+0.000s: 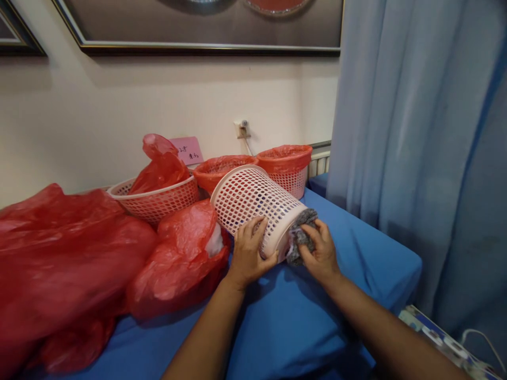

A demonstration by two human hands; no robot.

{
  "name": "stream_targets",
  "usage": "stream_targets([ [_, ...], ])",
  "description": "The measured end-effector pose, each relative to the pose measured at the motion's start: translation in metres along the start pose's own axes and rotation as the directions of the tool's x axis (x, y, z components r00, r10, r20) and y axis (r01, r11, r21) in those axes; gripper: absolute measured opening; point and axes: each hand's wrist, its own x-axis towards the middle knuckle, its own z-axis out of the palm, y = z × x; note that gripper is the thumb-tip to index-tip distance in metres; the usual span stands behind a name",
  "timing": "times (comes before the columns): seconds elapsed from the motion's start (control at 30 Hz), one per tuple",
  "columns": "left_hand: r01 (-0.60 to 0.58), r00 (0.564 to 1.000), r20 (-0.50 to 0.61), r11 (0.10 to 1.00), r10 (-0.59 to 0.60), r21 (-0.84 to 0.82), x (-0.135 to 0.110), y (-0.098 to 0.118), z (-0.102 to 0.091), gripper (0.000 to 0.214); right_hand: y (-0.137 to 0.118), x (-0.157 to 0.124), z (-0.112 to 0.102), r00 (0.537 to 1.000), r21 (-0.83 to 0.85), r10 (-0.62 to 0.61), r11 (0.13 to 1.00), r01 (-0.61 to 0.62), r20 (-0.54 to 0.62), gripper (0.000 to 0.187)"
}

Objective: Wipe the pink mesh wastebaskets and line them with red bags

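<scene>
A pale pink perforated wastebasket [253, 198] lies tipped on its side on a bed covered in blue cloth [285, 322]. Its base faces right, toward me. My left hand [251, 250] grips the basket's near side, fingers over the holes and thumb near the base. In my right hand [320, 250] is a bunched grey cloth [295, 245], pressed against the base. Some of the right fingertips are hidden in the cloth's folds. Close to my left hand lies a red plastic bag [178, 258] with something white showing at its opening.
Behind stand two baskets lined with red bags, one nearer the middle [209, 166] and one at right [289, 177]. A wide pink basket [158, 198] holds a red bag. More red plastic [63, 264] covers the left. A blue curtain [396, 121] hangs at right.
</scene>
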Motion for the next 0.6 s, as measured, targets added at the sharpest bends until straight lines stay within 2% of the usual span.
stream_targets([
  [0.1,-0.008,1.000,0.019,1.000,0.008,-0.012,0.000,-0.002,-0.001,0.085,-0.015,-0.013,-0.005,0.963,-0.022,-0.154,0.986,0.163,0.221,0.045],
  [0.17,-0.014,1.000,0.027,1.000,0.014,-0.020,0.000,-0.003,-0.002,0.085,-0.017,-0.020,-0.007,0.922,-0.006,-0.170,0.983,0.184,0.349,0.048],
  [0.23,-0.013,1.000,0.020,1.000,0.014,-0.021,0.001,-0.003,-0.002,0.083,-0.013,-0.024,-0.007,0.921,0.007,-0.134,0.990,0.141,0.365,0.047],
  [0.33,-0.015,1.000,0.000,1.000,0.015,-0.017,0.001,-0.002,-0.002,0.080,-0.007,-0.022,-0.005,0.960,-0.006,-0.070,0.997,0.074,0.270,0.042],
  [0.4,-0.019,1.000,-0.001,1.000,0.019,-0.016,0.001,-0.002,-0.002,0.080,-0.009,-0.022,-0.006,0.946,-0.028,-0.080,0.995,0.094,0.313,0.043],
  [0.43,-0.021,1.000,0.002,1.000,0.021,-0.017,0.001,-0.002,-0.002,0.080,-0.012,-0.023,-0.007,0.915,-0.035,-0.107,0.991,0.131,0.389,0.044],
  [0.53,-0.017,1.000,0.005,1.000,0.017,-0.018,0.001,-0.003,-0.002,0.081,-0.025,-0.028,-0.010,0.767,-0.044,-0.158,0.971,0.236,0.622,0.045],
  [0.57,-0.016,1.000,0.003,1.000,0.016,-0.017,0.001,-0.003,-0.001,0.081,-0.027,-0.030,-0.011,0.737,-0.059,-0.140,0.970,0.237,0.661,0.045],
  [0.6,-0.016,1.000,0.002,1.000,0.016,-0.016,0.001,-0.003,-0.001,0.081,-0.028,-0.031,-0.011,0.730,-0.087,-0.102,0.972,0.216,0.676,0.044],
])
